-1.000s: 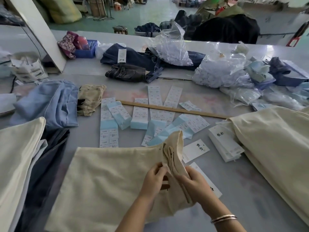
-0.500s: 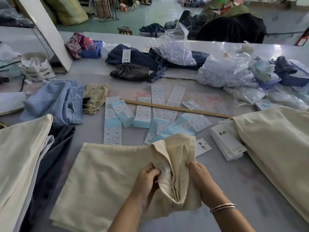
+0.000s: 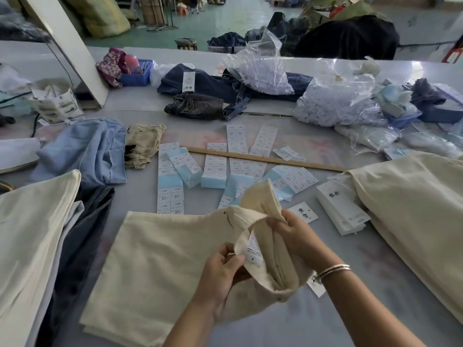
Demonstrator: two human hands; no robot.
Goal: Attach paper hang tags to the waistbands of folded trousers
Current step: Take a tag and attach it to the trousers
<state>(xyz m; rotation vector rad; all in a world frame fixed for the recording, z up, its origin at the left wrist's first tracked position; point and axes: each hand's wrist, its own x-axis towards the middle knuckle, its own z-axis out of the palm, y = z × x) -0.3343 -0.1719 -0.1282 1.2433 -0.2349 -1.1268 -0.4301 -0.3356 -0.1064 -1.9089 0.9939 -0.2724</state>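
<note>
Both hands, left [image 3: 220,269] and right [image 3: 290,234], are pinching the trousers [image 3: 155,266] waistband apart; fingers slipping could be closing it before tagging

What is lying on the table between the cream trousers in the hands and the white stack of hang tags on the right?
In the head view, one loose hang tag lies on the grey table between the cream trousers and the stack of hang tags.

Cream folded trousers [image 3: 160,266] lie near, carrying a white care label [image 3: 253,250] with dark print. On the grey desk [image 3: 350,309], white-and-pale-blue sticker sheets [image 3: 215,169], a tan wooden ruler [image 3: 265,159], light blue jeans [image 3: 87,151], far navy jeans [image 3: 213,83].
</note>
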